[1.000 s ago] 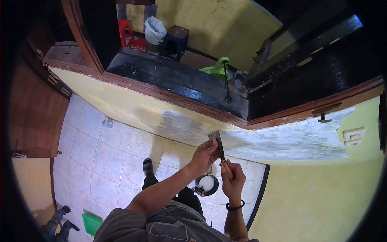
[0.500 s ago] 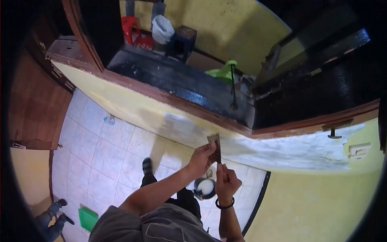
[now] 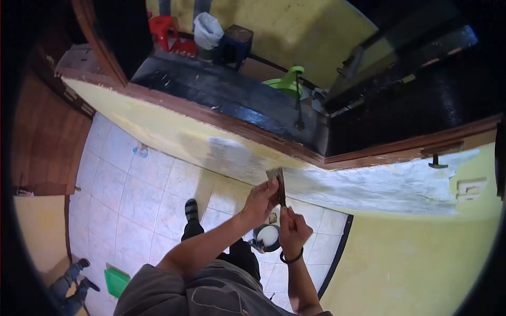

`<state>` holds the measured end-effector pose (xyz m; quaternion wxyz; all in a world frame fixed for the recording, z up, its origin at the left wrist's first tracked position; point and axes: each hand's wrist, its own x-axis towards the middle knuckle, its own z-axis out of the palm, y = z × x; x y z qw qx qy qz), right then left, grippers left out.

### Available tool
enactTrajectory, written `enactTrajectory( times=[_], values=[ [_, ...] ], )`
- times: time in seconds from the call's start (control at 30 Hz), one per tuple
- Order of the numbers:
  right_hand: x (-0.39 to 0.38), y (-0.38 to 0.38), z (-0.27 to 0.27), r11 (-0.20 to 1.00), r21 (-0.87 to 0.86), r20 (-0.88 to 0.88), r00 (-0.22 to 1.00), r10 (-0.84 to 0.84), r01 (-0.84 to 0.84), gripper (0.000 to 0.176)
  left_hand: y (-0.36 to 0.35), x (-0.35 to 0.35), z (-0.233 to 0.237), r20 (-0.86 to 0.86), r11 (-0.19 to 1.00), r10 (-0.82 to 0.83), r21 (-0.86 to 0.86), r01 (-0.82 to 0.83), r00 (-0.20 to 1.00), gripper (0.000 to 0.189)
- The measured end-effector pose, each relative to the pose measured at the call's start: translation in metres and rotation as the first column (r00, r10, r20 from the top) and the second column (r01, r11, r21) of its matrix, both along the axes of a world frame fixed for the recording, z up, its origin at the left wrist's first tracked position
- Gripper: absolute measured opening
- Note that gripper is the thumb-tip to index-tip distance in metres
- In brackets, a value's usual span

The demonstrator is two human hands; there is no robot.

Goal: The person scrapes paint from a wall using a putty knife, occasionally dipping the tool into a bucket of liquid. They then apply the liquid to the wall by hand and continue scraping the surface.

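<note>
In front of the wall, my left hand is closed around a flat, speckled scraper blade, thumb pressed on its face. My right hand grips the lower end of a narrow, dark putty knife, which stands upright against that blade. My fingers hide where the two pieces meet and most of the handles. Beyond them, white filler is smeared along the yellow wall below the wooden window frame. Below my hands, a dark bucket on the floor holds white paste.
A black ledge runs behind the wooden frame, with a green basin past it. A wall switch is at right. On the tiles are a plastic bottle and a green tray. Another person's legs show at lower left.
Both hands have shifted slightly up and left in view with the scraper pieces, still held together. The view itself has tilted a little. Both grips look the same.
</note>
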<state>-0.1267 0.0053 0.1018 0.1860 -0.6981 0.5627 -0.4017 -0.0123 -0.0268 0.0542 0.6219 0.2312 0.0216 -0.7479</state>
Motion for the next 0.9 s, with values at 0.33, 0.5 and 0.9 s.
enactTrajectory(
  times=[0.33, 0.5, 0.9],
  values=[
    [0.026, -0.048, 0.025, 0.989, -0.082, -0.042, 0.992, 0.117, -0.120, 0.011, -0.022, 0.029, 0.036, -0.034, 0.969, 0.228, -0.085, -0.230, 0.973, 0.031],
    [-0.003, -0.007, 0.033, 0.996, -0.063, -0.010, 0.998, 0.065, -0.066, 0.011, 0.001, -0.003, 0.009, -0.052, 0.996, 0.033, -0.075, -0.037, 0.998, 0.023],
    [0.013, -0.006, 0.023, 0.999, 0.040, 0.023, 1.000, -0.007, 0.006, 0.013, -0.019, 0.014, 0.008, -0.009, 0.996, 0.022, -0.082, -0.023, 1.000, 0.031]
  ],
)
